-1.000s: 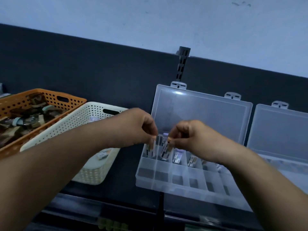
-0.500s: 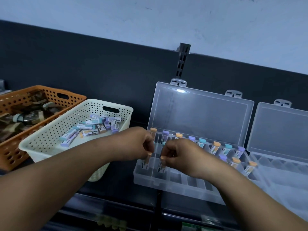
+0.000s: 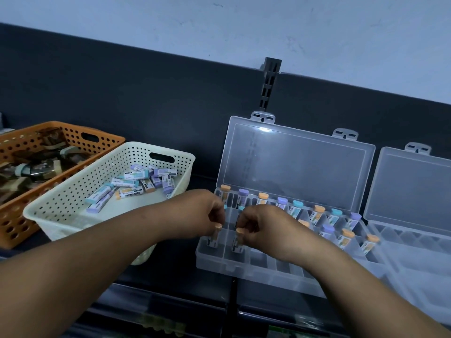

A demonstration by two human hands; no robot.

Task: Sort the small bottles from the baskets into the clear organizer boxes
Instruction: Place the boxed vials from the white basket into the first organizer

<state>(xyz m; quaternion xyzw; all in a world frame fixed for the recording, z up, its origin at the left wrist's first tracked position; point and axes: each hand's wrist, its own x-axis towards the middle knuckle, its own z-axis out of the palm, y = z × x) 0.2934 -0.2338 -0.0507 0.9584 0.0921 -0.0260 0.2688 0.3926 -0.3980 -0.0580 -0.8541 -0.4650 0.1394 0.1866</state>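
Dark panelling (image 3: 122, 93) backs a black shelf (image 3: 178, 262) below a pale wall (image 3: 219, 28). The left hand (image 3: 202, 213) pinches a small bottle (image 3: 212, 240) by its top with its fingers curled tight. The right hand (image 3: 263, 228) pinches another bottle (image 3: 238, 245) the same way. Both bottles stand upright in compartments at the left end of the open organizer box (image 3: 268, 272). Labelled bottles capped orange, purple and teal fill its back rows (image 3: 317, 213), and more lie in the cream basket (image 3: 73, 191).

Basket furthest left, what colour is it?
The basket is orange, perforated with round holes; head view.
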